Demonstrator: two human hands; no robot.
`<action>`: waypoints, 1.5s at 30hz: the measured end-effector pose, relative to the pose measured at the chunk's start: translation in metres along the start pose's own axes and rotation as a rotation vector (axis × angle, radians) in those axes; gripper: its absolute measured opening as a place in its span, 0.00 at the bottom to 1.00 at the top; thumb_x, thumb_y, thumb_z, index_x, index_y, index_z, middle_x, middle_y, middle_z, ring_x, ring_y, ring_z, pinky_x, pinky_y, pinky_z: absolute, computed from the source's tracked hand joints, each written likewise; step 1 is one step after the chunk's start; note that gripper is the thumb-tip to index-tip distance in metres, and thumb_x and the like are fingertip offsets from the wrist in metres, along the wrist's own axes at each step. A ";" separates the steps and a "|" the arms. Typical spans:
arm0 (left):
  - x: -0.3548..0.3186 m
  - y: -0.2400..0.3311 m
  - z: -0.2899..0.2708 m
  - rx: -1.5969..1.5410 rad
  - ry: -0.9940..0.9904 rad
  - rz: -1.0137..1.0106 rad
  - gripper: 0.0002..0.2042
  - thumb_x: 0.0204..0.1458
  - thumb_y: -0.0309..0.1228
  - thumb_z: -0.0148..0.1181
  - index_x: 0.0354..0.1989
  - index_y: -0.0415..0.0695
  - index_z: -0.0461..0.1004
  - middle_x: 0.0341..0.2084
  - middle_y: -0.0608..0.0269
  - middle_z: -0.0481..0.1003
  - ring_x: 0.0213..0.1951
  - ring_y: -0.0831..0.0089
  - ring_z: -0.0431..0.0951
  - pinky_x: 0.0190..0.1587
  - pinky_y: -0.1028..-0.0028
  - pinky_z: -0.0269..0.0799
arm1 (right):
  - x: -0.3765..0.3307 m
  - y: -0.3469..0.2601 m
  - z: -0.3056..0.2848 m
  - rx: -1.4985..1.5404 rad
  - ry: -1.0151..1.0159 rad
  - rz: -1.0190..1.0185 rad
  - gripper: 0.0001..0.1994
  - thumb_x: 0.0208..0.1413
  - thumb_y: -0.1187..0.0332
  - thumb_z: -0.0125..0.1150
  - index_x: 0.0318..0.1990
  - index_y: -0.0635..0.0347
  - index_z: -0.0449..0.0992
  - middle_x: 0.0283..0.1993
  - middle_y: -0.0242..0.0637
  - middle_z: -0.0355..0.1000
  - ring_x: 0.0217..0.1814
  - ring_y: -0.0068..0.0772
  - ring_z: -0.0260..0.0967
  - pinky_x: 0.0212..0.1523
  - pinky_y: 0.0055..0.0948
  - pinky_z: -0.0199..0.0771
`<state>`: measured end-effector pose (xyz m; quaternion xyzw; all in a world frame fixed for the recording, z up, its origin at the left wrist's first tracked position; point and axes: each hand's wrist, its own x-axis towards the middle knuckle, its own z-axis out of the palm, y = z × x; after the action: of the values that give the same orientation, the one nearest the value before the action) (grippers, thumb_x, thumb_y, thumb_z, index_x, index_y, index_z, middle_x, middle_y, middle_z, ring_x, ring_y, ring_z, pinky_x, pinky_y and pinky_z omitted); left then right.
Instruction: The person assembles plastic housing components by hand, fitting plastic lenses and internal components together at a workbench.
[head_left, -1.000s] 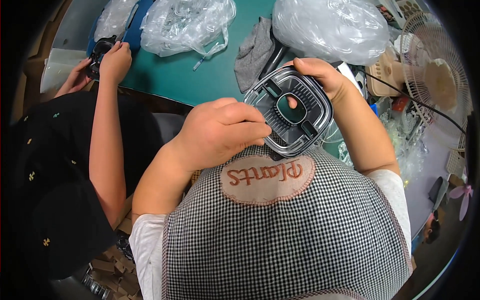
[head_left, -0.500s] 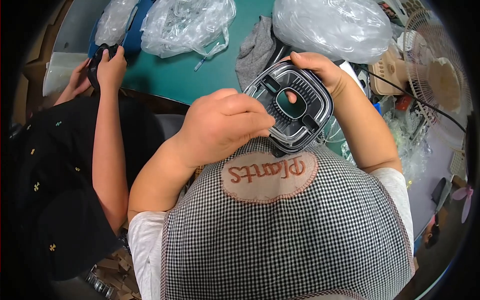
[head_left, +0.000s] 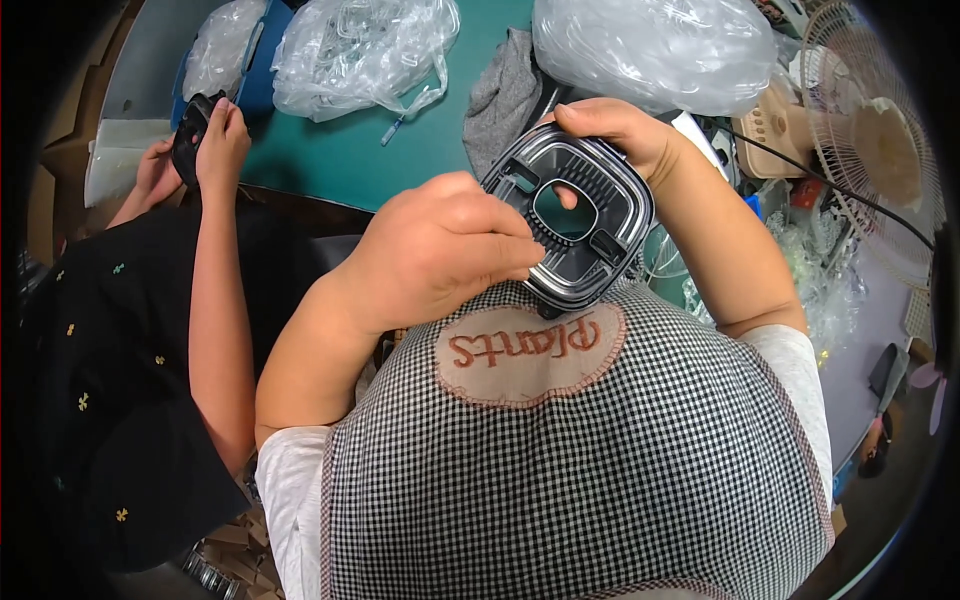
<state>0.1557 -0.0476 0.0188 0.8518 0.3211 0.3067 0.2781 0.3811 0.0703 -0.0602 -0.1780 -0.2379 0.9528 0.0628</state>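
Both hands are on the dark square plastic frame (head_left: 572,225), held up above the checked apron (head_left: 570,470), in front of the green worktop (head_left: 360,150). The right hand (head_left: 625,135) wraps the far edge, grip closed on it, a fingertip showing through the centre opening. The left hand (head_left: 440,250) pinches the near rim, fingers curled tight. Clear plastic bags (head_left: 650,45) lie behind; a co-worker's hands (head_left: 205,140) hold a small dark part at left.
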 end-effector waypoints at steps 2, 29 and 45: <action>-0.001 0.001 -0.003 -0.006 -0.029 -0.007 0.13 0.37 0.30 0.71 0.35 0.48 0.82 0.32 0.70 0.77 0.28 0.71 0.72 0.30 0.73 0.67 | 0.000 0.001 0.000 -0.037 0.023 0.008 0.24 0.66 0.57 0.46 0.40 0.76 0.76 0.31 0.54 0.77 0.28 0.37 0.79 0.25 0.28 0.83; -0.014 0.006 0.005 0.830 0.315 0.079 0.14 0.46 0.31 0.56 0.44 0.48 0.75 0.35 0.69 0.73 0.35 0.73 0.76 0.51 0.67 0.69 | -0.006 0.053 0.069 0.038 -0.042 -0.582 0.41 0.57 0.44 0.56 0.67 0.65 0.50 0.66 0.46 0.59 0.66 0.43 0.60 0.64 0.46 0.64; -0.001 0.013 -0.037 0.344 0.221 -0.049 0.12 0.45 0.33 0.66 0.39 0.48 0.80 0.31 0.67 0.74 0.34 0.67 0.74 0.52 0.58 0.68 | -0.007 0.028 0.090 -0.103 -0.002 -0.685 0.32 0.58 0.58 0.60 0.63 0.68 0.57 0.62 0.51 0.64 0.61 0.41 0.67 0.60 0.40 0.70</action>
<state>0.1340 -0.0461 0.0515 0.8398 0.4178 0.3323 0.0990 0.3531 0.0058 0.0028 -0.0897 -0.3316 0.8634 0.3696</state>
